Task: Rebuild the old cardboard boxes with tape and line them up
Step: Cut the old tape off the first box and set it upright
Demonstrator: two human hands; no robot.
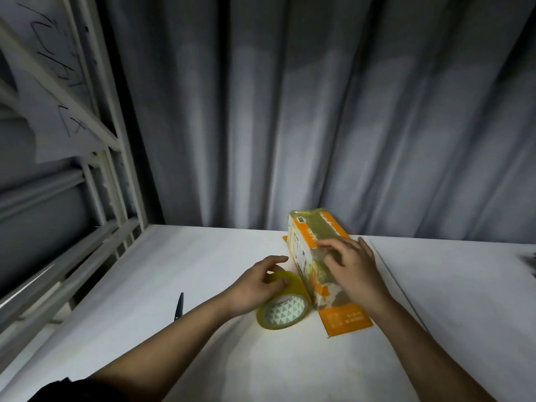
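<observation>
Scissors (179, 307) lying at left on white table (452, 300), left hand (258, 288) curled around tape roll (282, 306) at centre, right hand (352, 268) with spread fingers pressing taped orange cardboard box (311, 242) just right of roll.

There is a single view, from a wide-angle camera worn on the person's head. It looks forward and steeply down across a white table (179, 285), so both forearms rise from the bottom edge of the picture toward its middle. The near edge of the table falls outside the picture; the far edge runs across at about mid-height, with a grey curtain (319, 111) filling the upper half behind it. A metal rack (95, 117) leans in along the table's left edge, its straight bars bent by the lens. The camera sits close, within arm's reach of the table's middle.
</observation>
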